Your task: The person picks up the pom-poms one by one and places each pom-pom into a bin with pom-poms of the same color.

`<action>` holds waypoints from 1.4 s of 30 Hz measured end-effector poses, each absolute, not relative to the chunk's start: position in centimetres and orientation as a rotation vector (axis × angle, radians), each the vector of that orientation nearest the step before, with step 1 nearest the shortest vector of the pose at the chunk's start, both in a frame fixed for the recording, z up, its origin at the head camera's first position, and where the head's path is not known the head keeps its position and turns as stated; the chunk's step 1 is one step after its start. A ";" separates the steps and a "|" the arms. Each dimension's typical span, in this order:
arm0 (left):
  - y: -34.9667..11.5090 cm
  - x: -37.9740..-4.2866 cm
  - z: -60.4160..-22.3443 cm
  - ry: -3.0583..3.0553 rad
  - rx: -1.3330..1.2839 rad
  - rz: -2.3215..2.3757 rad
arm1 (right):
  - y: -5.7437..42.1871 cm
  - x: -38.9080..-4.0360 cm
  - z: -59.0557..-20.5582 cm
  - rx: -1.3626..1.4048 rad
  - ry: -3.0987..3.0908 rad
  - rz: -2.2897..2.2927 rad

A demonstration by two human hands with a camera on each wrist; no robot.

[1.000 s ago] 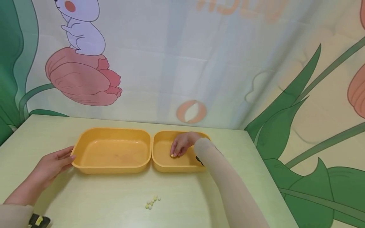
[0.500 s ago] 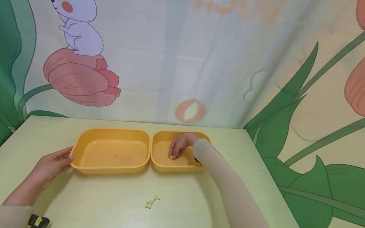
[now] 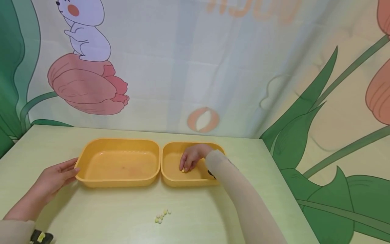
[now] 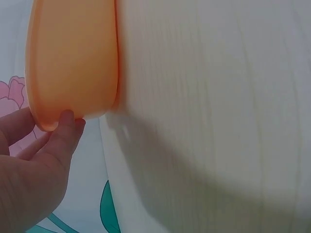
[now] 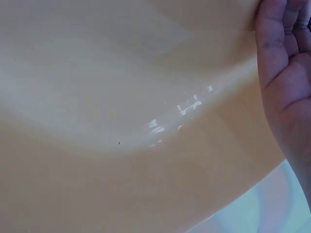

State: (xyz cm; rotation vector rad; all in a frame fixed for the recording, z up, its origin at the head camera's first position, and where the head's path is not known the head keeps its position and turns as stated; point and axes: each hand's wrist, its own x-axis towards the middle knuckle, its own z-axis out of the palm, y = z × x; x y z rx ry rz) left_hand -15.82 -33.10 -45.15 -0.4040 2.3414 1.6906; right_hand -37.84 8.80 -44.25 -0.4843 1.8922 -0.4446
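Two yellow plastic trays stand side by side in the head view. My left hand (image 3: 56, 178) grips the left end of the larger tray (image 3: 122, 183), thumb at the outer side by the rim. The left wrist view shows the fingers on that same larger tray (image 4: 73, 58). Inside the smaller tray (image 3: 192, 182), my right hand (image 3: 193, 157) points downward and pinches a small yellow ball (image 3: 182, 171) at its fingertips, close over the tray floor. In the right wrist view, the right hand (image 5: 289, 73) shows only partly at the upper right, its fingertips hidden.
Several small white and yellow balls (image 3: 161, 216) lie in a loose cluster on the pale table (image 3: 122, 217), in front of the trays. A printed cloth (image 3: 152, 67) with flowers and a white animal hangs behind the table and along its right side.
My right hand has come slightly down and toward the tray's front with the small yellow ball at its fingertips. My left hand keeps its grip on the larger tray.
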 end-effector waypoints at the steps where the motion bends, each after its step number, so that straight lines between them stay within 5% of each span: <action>1: -33.1 -15.8 -45.1 2.342 -0.403 1.692 | 8.8 -37.8 -44.2 -0.485 1.892 -0.446; 23: -32.8 -16.0 -45.3 2.322 -0.395 1.701 | 9.6 -38.1 -43.6 -0.472 1.861 -0.460; 42: -33.1 -15.7 -45.3 2.321 -0.405 1.702 | 12.1 -34.3 -35.5 -0.715 2.304 -0.654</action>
